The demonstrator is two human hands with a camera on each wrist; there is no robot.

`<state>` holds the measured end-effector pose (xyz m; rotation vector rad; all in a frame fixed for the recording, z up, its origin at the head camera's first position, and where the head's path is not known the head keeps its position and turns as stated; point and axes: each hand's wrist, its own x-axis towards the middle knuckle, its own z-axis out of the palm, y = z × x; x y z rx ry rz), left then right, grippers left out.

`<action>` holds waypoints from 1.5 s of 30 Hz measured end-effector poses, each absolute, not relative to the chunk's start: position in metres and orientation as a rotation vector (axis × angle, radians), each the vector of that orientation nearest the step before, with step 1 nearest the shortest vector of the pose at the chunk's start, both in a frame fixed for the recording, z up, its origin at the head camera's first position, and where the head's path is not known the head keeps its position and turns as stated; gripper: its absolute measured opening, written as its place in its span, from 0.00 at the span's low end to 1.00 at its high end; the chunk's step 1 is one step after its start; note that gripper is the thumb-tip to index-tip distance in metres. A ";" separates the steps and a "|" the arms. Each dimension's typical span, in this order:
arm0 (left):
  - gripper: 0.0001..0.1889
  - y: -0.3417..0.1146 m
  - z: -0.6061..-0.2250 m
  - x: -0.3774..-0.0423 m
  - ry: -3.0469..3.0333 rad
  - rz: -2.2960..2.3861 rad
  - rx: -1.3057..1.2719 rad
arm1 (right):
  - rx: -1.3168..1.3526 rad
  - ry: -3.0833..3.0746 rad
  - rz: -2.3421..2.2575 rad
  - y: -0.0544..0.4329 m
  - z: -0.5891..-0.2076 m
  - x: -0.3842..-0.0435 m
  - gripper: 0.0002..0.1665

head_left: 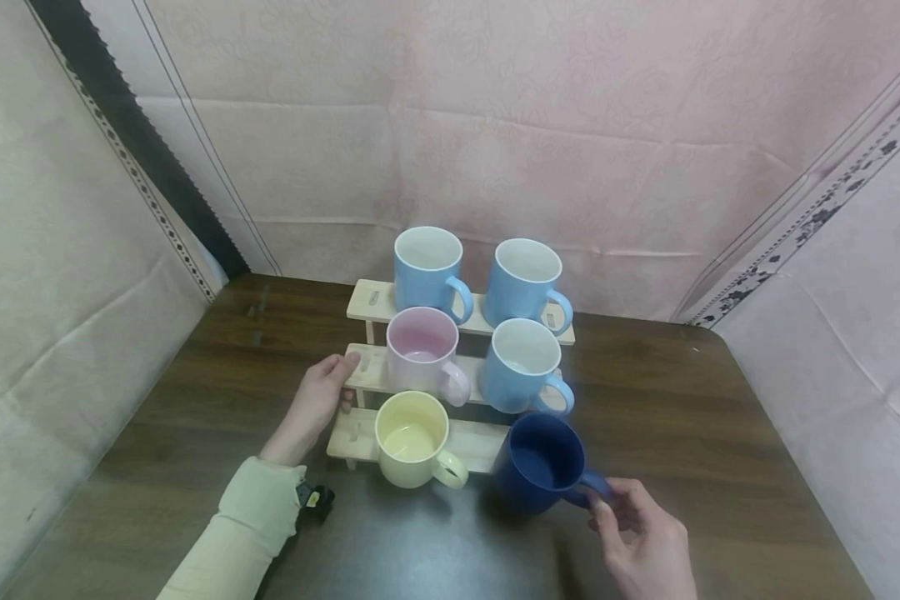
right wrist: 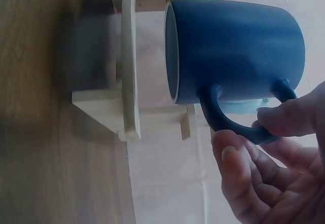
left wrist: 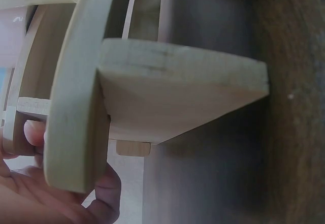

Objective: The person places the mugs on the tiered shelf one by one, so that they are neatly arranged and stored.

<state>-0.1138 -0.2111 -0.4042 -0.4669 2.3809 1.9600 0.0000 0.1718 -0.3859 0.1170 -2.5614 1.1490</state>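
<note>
A dark blue mug (head_left: pixel 546 454) is held by its handle, pinched between the thumb and fingers of my right hand (head_left: pixel 643 533). It is upright over the right end of the bottom shelf of a three-tier wooden rack (head_left: pixel 480 443). In the right wrist view, a gap separates the mug (right wrist: pixel 238 51) from the shelf (right wrist: pixel 130 56). My left hand (head_left: pixel 318 400) grips the left end of the middle shelf, with fingers around the wood (left wrist: pixel 76 112) in the left wrist view. A yellow mug (head_left: pixel 412 442) stands on the bottom shelf, left of the dark blue one.
On the middle shelf stand a pink mug (head_left: pixel 420 354) and a light blue mug (head_left: pixel 523 367). Two more light blue mugs (head_left: pixel 429 271) occupy the top shelf. The rack stands on a dark wooden table (head_left: pixel 682 417), with pale cloth (head_left: pixel 495 125) hanging behind and at both sides.
</note>
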 end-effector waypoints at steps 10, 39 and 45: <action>0.22 -0.212 -0.403 -0.113 2.372 1.974 -0.447 | 0.109 -2.631 1.169 0.163 -0.388 -0.001 0.13; 0.23 -0.212 -0.403 -0.112 2.374 1.949 -0.469 | 0.144 -2.580 1.181 0.151 -0.410 -0.009 0.13; 0.23 -0.212 -0.403 -0.112 2.378 1.942 -0.446 | 0.097 -2.627 1.178 0.150 -0.409 -0.011 0.11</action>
